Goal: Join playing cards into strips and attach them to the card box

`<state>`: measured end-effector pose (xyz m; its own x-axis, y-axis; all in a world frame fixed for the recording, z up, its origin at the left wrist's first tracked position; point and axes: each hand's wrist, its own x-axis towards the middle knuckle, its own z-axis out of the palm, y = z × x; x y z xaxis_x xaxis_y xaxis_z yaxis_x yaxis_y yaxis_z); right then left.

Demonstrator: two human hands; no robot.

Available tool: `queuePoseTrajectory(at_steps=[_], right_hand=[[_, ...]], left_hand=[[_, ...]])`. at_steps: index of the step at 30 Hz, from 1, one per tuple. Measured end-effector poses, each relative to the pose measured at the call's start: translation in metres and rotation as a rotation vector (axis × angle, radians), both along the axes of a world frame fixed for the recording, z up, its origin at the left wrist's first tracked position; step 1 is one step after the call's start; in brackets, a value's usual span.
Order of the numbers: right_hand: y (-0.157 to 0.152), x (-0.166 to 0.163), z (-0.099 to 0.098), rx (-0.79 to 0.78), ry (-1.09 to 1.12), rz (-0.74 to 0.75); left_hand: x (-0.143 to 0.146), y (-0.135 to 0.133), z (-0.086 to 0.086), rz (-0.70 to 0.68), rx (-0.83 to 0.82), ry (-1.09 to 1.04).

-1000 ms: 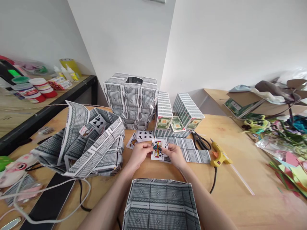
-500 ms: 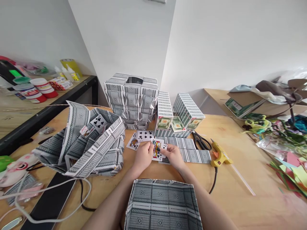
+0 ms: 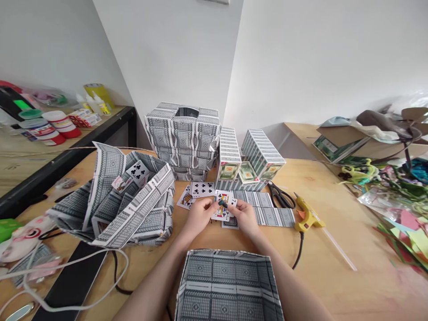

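Observation:
Both my hands pinch a few playing cards (image 3: pixel 222 214), a jack in front and a seven showing behind it. My left hand (image 3: pixel 199 216) grips their left side and my right hand (image 3: pixel 245 217) their right, with the thumbs meeting near the jack's middle. Just beyond my left hand lie a face-up six of clubs (image 3: pixel 202 189) and a queen card (image 3: pixel 186 198). Under and right of my right hand, face-down cards (image 3: pixel 272 216) lie in rows. Nearest my body stands an open box made of cards (image 3: pixel 224 269), between my forearms.
At left sits a folded card structure (image 3: pixel 133 209); a taller card-built box (image 3: pixel 183 138) stands behind. Card decks (image 3: pixel 229 156) are stacked at centre. Black scissors (image 3: pixel 281 196) and a yellow glue gun (image 3: pixel 308 215) with its cord lie right. White cable (image 3: pixel 76 307) loops at front left.
My left thumb has slid right across the jack to meet my right thumb. The held cards have shifted slightly right, and more of a face-down card shows beneath them.

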<state>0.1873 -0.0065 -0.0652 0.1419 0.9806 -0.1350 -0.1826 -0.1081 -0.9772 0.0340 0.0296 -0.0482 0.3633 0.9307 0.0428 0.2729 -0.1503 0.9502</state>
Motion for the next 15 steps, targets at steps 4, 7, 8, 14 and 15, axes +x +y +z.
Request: queuePoseTrajectory(at_steps=[4,7,8,14,15], right_hand=[[-0.0008,-0.0012,0.0013,0.029,-0.015,-0.028],[-0.0015,-0.0018,0.0022,0.027,-0.054,-0.041],[-0.0016,-0.0017,0.0023,0.025,-0.069,-0.044],[-0.0008,-0.0006,0.0021,0.0,-0.13,-0.049],[-0.0007,-0.0005,0.0023,-0.009,-0.135,-0.048]], left_hand=[[-0.0053,0.0016,0.0059,-0.116,-0.152,-0.067],[-0.0054,0.0016,0.0089,-0.093,-0.141,-0.05],[-0.005,0.0015,0.0093,-0.083,-0.135,-0.04],[-0.0049,0.0008,0.0105,-0.093,-0.117,0.012],[-0.0055,0.0007,0.0107,-0.103,-0.118,0.017]])
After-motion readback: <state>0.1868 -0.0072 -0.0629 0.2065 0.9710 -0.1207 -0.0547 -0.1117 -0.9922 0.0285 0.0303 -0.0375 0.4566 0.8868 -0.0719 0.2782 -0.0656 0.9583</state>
